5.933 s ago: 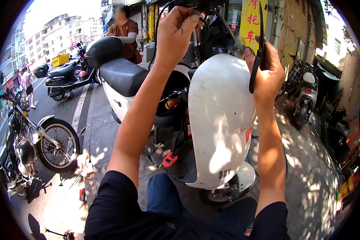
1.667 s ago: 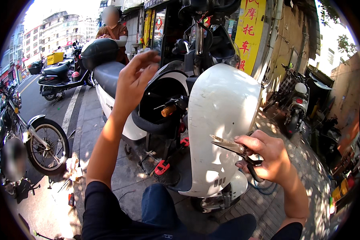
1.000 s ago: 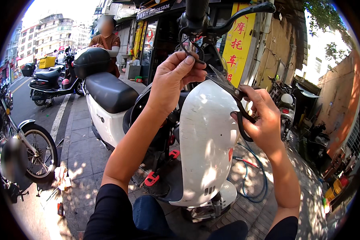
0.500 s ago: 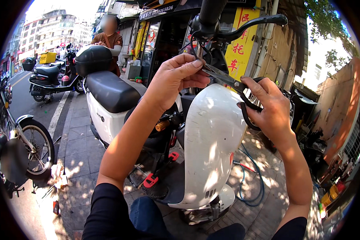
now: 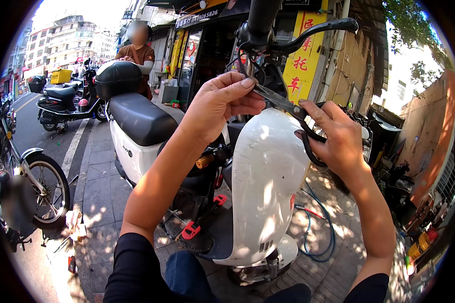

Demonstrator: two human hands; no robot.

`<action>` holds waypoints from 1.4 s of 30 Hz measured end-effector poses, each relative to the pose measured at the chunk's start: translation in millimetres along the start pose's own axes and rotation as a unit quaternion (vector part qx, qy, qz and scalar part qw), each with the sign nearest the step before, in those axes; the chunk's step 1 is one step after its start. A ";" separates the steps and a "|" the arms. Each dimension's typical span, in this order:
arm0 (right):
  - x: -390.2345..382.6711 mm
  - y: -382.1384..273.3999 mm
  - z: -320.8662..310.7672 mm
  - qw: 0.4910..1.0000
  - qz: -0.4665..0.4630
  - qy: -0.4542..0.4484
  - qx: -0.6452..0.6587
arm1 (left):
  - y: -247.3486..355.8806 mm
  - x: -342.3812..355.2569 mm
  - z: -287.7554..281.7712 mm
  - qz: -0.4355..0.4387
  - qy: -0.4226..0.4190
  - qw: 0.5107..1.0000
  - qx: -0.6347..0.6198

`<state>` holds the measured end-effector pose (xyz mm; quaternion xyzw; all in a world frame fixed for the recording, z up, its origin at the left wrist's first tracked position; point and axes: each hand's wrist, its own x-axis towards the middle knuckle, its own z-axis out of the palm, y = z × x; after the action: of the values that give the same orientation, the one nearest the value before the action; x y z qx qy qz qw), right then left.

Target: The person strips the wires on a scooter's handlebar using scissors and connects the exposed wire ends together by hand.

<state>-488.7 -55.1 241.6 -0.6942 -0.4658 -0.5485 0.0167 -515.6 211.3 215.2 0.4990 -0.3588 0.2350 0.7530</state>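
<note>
My left hand (image 5: 222, 101) pinches a thin black wire (image 5: 245, 65) that hangs from the scooter's handlebar (image 5: 260, 22), beside the brake lever (image 5: 323, 28). My right hand (image 5: 336, 136) grips black-handled scissors (image 5: 308, 134), fingers in the loops. Their blades point up-left to my left thumb and the wire; whether they touch the wire is unclear. Below both hands stands the scooter's white front panel (image 5: 263, 187). Left of it is the dark seat (image 5: 136, 121) and the open body, with an orange cylindrical part (image 5: 205, 160) among black parts.
A person (image 5: 136, 55) in brown stands behind the black top box (image 5: 117, 78). Parked scooters (image 5: 68, 101) and a motorbike wheel (image 5: 48, 189) line the left. A coiled hose (image 5: 318, 252) lies right on the pavement. A yellow sign (image 5: 301, 70) and a wall (image 5: 419, 141) are behind.
Since the earliest frames, my right hand has risen with the scissors and my left hand has returned to the wire below the handlebar. Over the last half second both hands have barely moved.
</note>
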 end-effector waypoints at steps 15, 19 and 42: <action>0.7 3.2 9.1 0.999 -0.015 0.030 0.023 | 0.2 0.6 -2.7 -0.005 -0.015 1.000 -0.014; 1.7 5.6 10.0 0.999 -0.011 0.019 0.034 | -0.5 1.6 -3.8 -0.009 -0.013 1.000 -0.017; 3.0 3.1 2.9 0.999 0.010 -0.001 0.052 | -3.3 -0.3 -4.7 0.005 -0.032 0.999 -0.030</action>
<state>-484.6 -53.4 244.3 -0.6975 -0.4866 -0.5229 0.0581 -512.1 214.3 211.9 0.4815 -0.3920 0.2115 0.7548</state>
